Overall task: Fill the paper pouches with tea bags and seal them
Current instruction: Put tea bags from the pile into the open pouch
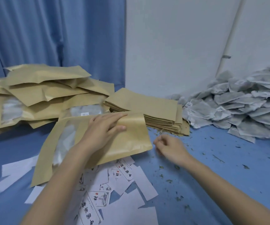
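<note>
Head view: pouch (127, 140) lengthwise lower-left to upper-right

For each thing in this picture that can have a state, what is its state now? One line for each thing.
Left hand: fingers straight, pressing flat on the pouch.
Right hand: loosely curled, holding nothing, beside the pouch.
Pouch under the hand: lying flat, its window shows contents.
Stack of flat pouches: neat, apparently empty.
Pile of filled pouches: loose heap.
Tea bags: heaped, unpacked.
Paper labels: scattered.
</note>
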A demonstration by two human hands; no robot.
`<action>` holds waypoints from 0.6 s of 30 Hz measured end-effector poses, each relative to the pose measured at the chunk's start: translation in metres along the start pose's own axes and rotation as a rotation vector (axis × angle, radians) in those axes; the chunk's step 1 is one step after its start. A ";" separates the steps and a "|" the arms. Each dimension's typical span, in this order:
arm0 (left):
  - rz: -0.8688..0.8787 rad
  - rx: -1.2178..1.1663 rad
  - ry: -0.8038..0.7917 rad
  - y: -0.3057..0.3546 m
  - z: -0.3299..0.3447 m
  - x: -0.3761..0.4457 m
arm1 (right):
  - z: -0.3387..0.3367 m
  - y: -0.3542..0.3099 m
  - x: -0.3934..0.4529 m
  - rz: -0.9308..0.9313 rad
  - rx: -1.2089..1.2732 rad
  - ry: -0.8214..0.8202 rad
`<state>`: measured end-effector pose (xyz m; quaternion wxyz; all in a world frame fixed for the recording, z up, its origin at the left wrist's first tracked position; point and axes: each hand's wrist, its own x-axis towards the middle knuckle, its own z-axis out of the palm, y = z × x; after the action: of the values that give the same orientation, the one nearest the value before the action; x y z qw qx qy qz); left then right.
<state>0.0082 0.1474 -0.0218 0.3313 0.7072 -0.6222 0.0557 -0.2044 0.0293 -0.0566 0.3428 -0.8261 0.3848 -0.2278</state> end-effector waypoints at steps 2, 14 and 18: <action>-0.021 -0.014 0.036 -0.002 -0.001 0.003 | 0.010 0.011 -0.010 -0.005 -0.146 -0.140; -0.015 -0.048 0.055 0.004 -0.004 0.000 | 0.027 -0.001 -0.013 -0.036 -0.134 -0.443; -0.010 -0.059 0.050 0.005 -0.007 0.000 | -0.006 0.007 -0.003 0.133 0.020 -0.289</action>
<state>0.0057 0.1508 -0.0146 0.3677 0.6986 -0.6115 0.0532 -0.2135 0.0264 -0.0578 0.4171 -0.8195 0.3832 -0.0870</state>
